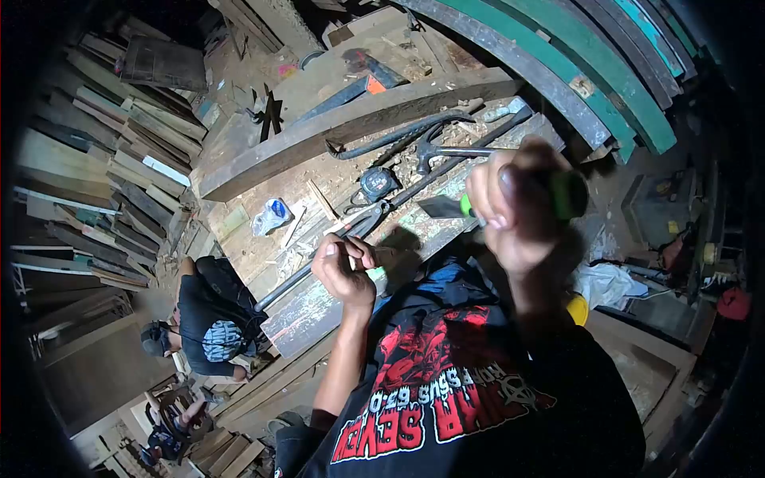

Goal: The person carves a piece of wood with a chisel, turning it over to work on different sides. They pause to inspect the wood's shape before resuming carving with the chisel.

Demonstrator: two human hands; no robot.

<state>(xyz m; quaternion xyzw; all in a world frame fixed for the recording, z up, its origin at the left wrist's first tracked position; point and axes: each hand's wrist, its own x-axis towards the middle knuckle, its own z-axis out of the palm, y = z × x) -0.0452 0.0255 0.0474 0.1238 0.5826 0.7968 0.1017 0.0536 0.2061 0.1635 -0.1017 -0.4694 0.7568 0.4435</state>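
Observation:
My right hand (518, 203) is wrapped round the green handle of a chisel (442, 208), held above the bench. Its flat dark blade points left, and the green butt shows behind my fist. My left hand (344, 267) is closed in a pinch near the bench edge. A small whitish-green thing (378, 274) shows by its fingers; I cannot make out what it is. Beyond my hands lie a hammer (454, 151), a tape measure (377, 183) and a long-handled cutter or pincer tool (374, 217).
A curved wooden beam (351, 119) lies across the wood-chip-strewn bench (243, 199), with a pry bar (390, 135) before it. A crumpled plastic packet (272, 216) is at left. Green curved boards (574, 76) stand far right. Another person (209, 319) crouches left, by stacked planks (135, 151).

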